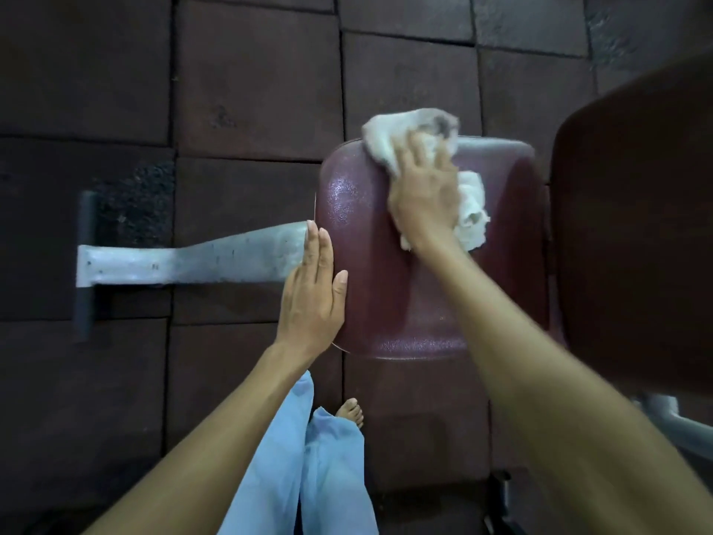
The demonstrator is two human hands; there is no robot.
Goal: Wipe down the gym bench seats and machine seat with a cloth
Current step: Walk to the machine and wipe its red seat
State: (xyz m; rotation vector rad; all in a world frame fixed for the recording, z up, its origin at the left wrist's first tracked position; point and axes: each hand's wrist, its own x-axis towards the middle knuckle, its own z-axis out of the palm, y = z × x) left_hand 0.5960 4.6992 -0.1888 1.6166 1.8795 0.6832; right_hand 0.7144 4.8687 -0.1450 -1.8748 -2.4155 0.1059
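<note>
A dark red padded bench seat (370, 287) lies below me at the middle of the view. My right hand (422, 191) presses a crumpled white cloth (401, 127) flat against the seat's far part, fingers spread over it; more of the cloth bunches out to the right of the hand. My left hand (314, 291) rests with straight fingers against the seat's left edge and holds nothing.
A larger dark red back pad (636, 225) rises at the right. A grey metal frame bar (185, 260) with a dark crosspiece (85, 264) runs left along the floor of dark rubber tiles (250, 71). My bare foot (350, 413) and light blue trousers (308, 476) are below the seat.
</note>
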